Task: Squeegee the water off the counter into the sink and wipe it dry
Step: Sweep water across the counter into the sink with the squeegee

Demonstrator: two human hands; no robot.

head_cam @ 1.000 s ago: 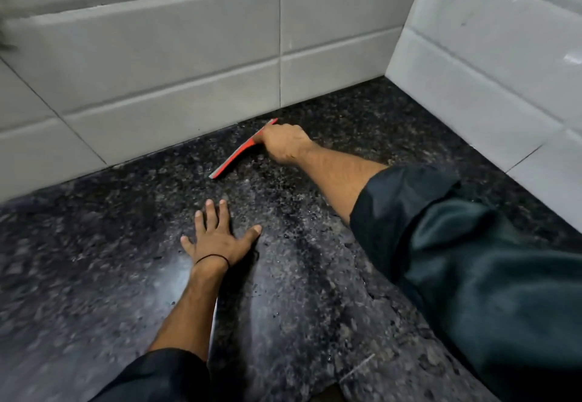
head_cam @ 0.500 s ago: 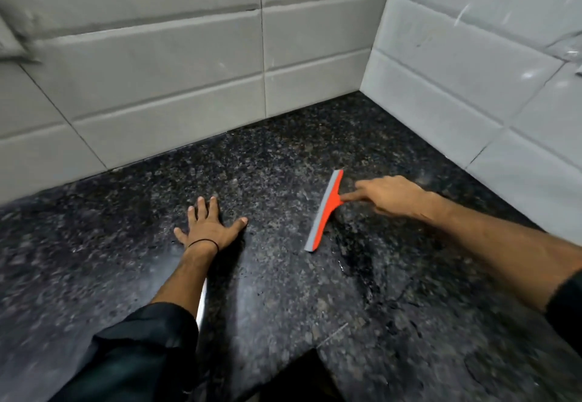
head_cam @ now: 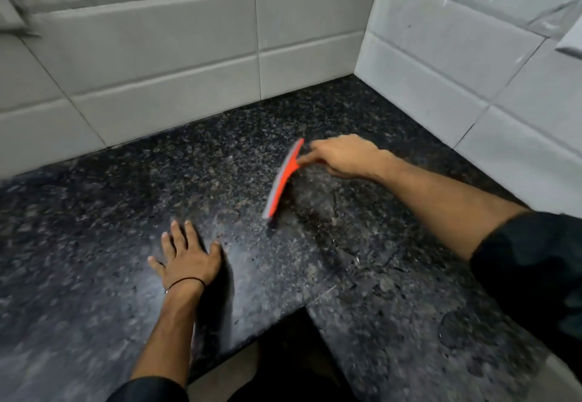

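My right hand (head_cam: 343,156) grips the handle of an orange squeegee (head_cam: 282,181) with a grey rubber blade. The blade rests on the dark speckled granite counter (head_cam: 110,212), running from near the corner toward me. Wet patches and streaks show on the counter to the right of the blade and at the lower right. My left hand (head_cam: 185,257) lies flat on the counter with fingers spread, a thin black band on the wrist. No sink is in view.
White tiled walls (head_cam: 189,55) close the counter at the back and on the right (head_cam: 472,71), meeting in a corner. The counter's inner front edge forms a notch near the bottom middle, with dark floor space below it.
My right hand has drawn the squeegee from the back wall out onto the counter, then kept it near the corner area with the blade turned. The left hand stays flat.
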